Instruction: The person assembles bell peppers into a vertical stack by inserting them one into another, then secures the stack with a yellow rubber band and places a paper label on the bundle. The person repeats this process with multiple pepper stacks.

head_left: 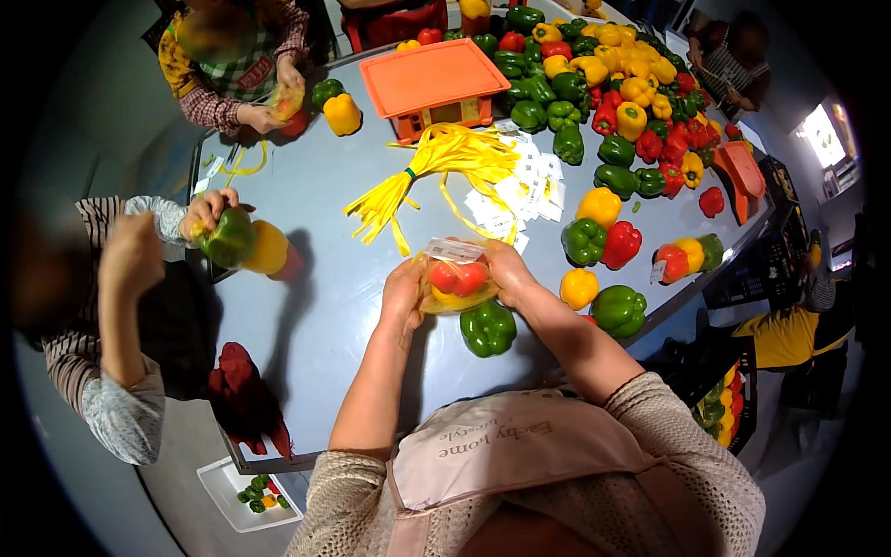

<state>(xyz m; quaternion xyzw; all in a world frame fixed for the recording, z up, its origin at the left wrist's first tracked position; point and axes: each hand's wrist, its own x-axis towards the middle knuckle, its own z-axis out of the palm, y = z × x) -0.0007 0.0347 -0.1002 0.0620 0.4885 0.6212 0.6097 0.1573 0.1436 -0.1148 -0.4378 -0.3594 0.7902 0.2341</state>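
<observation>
My left hand [403, 292] and my right hand [508, 271] grip a yellow net bag [429, 297] from its two sides. Inside the net are a red bell pepper [457, 277] and a yellow one below it; a white label [455, 250] lies across the top. Just under the bag, a loose green bell pepper [488, 329] rests on the grey table [343, 371]. Beyond my hands lies a bundle of yellow net sleeves [418, 176], tied with a green band, beside scattered white labels [531, 186].
An orange scale [432, 88] stands at the back. Bell peppers [613, 93] are heaped at the far right, with a packed net of peppers [685, 258] nearer. Co-workers' hands [209, 212] handle peppers at the left. A dark red cloth [243, 399] hangs over the near-left edge.
</observation>
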